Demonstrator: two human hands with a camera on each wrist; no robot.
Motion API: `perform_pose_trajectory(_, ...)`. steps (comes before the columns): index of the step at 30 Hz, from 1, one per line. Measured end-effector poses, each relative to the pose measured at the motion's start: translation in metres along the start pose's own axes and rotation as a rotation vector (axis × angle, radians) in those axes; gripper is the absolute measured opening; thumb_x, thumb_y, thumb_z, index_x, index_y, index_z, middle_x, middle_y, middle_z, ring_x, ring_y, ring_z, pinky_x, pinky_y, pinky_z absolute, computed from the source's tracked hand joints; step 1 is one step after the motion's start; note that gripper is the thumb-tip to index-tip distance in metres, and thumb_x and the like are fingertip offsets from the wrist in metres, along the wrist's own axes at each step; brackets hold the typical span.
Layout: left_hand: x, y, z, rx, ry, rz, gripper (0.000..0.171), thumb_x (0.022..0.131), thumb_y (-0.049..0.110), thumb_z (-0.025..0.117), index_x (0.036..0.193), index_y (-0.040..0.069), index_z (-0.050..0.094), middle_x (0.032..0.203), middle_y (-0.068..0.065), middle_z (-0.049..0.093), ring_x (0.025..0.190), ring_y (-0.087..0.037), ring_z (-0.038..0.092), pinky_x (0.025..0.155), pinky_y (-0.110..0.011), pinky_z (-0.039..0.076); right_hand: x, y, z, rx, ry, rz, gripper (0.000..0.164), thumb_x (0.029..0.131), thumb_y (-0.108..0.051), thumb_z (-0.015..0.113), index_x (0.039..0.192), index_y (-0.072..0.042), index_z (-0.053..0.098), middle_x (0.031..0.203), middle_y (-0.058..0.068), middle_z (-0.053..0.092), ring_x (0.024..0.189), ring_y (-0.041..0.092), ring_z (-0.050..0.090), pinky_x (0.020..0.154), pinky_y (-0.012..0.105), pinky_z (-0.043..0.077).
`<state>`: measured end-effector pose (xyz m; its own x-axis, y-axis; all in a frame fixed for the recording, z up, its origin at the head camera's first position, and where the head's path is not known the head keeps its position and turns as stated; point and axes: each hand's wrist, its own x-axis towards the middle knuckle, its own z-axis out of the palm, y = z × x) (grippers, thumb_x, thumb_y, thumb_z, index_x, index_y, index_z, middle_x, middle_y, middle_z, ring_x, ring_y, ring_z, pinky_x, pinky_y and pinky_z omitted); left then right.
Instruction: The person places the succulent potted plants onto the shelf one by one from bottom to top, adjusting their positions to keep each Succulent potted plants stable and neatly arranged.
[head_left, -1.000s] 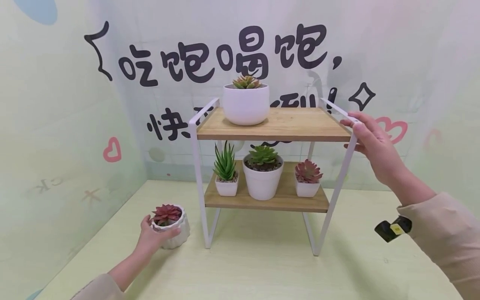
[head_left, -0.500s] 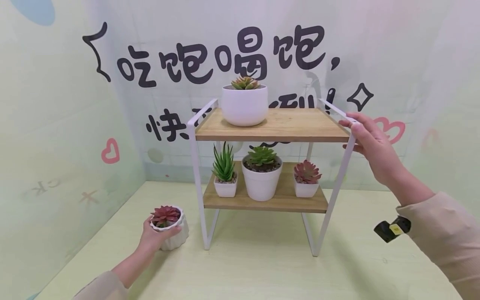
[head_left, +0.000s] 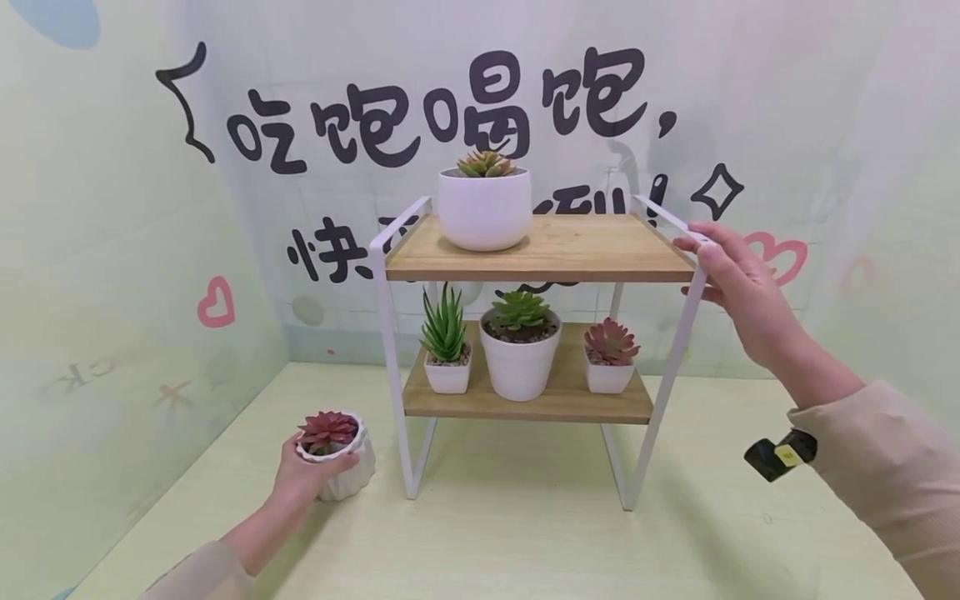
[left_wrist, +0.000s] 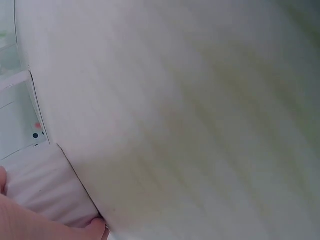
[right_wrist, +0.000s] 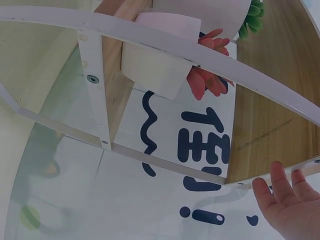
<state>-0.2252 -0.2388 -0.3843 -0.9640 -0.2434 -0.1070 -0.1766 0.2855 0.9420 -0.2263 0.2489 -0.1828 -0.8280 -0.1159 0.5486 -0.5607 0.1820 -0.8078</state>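
Note:
On the left, my left hand (head_left: pixel 302 477) grips a white ridged pot (head_left: pixel 354 477) holding a red succulent (head_left: pixel 328 431). The thumb lies across the pot's front, and the far fingers are mostly hidden behind it. Only part of the pot's side (left_wrist: pixel 45 185) and the hand show in the left wrist view. My right hand (head_left: pixel 750 292) holds the upper right corner of a two-tier plant shelf (head_left: pixel 540 276), thumb in front and fingers behind the white metal frame. From the right wrist, the fingertips (right_wrist: pixel 278 172) appear at the top board's edge.
A round white pot (head_left: pixel 484 215) stands left on the top board. Below it sit a small spiky green plant (head_left: pixel 446 329), a larger white pot (head_left: pixel 521 367) with a green succulent, and a small reddish succulent (head_left: pixel 611 342). A lettered backdrop (head_left: pixel 360 50) rises behind the pale table (head_left: pixel 517 542).
The head view has shifted slightly, so everything sits a little further left in it. Both hands keep their holds on the pot and the shelf.

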Motion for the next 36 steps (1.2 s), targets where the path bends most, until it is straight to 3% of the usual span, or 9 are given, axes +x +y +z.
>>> perform_pose_trajectory(9, -0.002, 0.001, -0.003, 0.02, -0.029, -0.02, 0.11, 0.072, 0.017, 0.075, 0.143, -0.003, -0.007, 0.145, -0.032, 0.011, 0.132, -0.047, 0.015, 0.106, -0.055, 0.017, 0.0, 0.0, 0.001, 0.012, -0.003, -0.002, 0.029, 0.096, -0.028, 0.042, 0.123, -0.023, 0.05, 0.118, -0.007, 0.051, 0.108, 0.014, 0.041, 0.078, 0.016, 0.044)
perform_pose_trajectory(18, -0.019, 0.0, -0.005, 0.088, -0.097, -0.013, 0.108, 0.072, 0.019, 0.076, 0.142, -0.006, -0.002, 0.143, -0.034, 0.014, 0.13, -0.048, 0.018, 0.104, -0.057, 0.019, 0.001, 0.0, 0.0, -0.003, -0.004, 0.001, 0.028, 0.096, -0.028, 0.042, 0.123, -0.027, 0.05, 0.118, -0.008, 0.05, 0.109, 0.013, 0.04, 0.077, 0.015, 0.044)
perform_pose_trajectory(27, -0.048, 0.007, -0.001, 0.126, -0.175, -0.015, 0.099, 0.074, 0.02, 0.075, 0.141, -0.006, 0.006, 0.141, -0.032, 0.022, 0.129, -0.047, 0.023, 0.103, -0.058, 0.021, 0.0, 0.0, 0.0, 0.02, -0.01, -0.007, 0.028, 0.096, -0.027, 0.042, 0.122, -0.026, 0.051, 0.118, -0.008, 0.051, 0.108, 0.013, 0.04, 0.077, 0.015, 0.044)
perform_pose_trajectory(32, -0.072, 0.015, 0.006, 0.102, -0.218, 0.046, 0.094, 0.07, 0.011, 0.078, 0.139, -0.002, 0.016, 0.139, -0.029, 0.032, 0.124, -0.043, 0.035, 0.101, -0.055, 0.028, 0.0, 0.0, -0.001, 0.024, -0.015, -0.01, 0.028, 0.096, -0.026, 0.042, 0.122, -0.026, 0.051, 0.118, -0.007, 0.051, 0.108, 0.013, 0.041, 0.077, 0.015, 0.044)
perform_pose_trajectory(36, -0.089, 0.025, 0.014, 0.054, -0.317, 0.121, 0.088, 0.065, 0.005, 0.079, 0.135, 0.001, 0.026, 0.133, -0.024, 0.042, 0.116, -0.031, 0.047, 0.094, -0.041, 0.039, 0.0, 0.0, 0.0, 0.034, -0.017, -0.012, 0.027, 0.096, -0.026, 0.042, 0.122, -0.026, 0.051, 0.118, -0.007, 0.051, 0.107, 0.012, 0.041, 0.077, 0.015, 0.044)
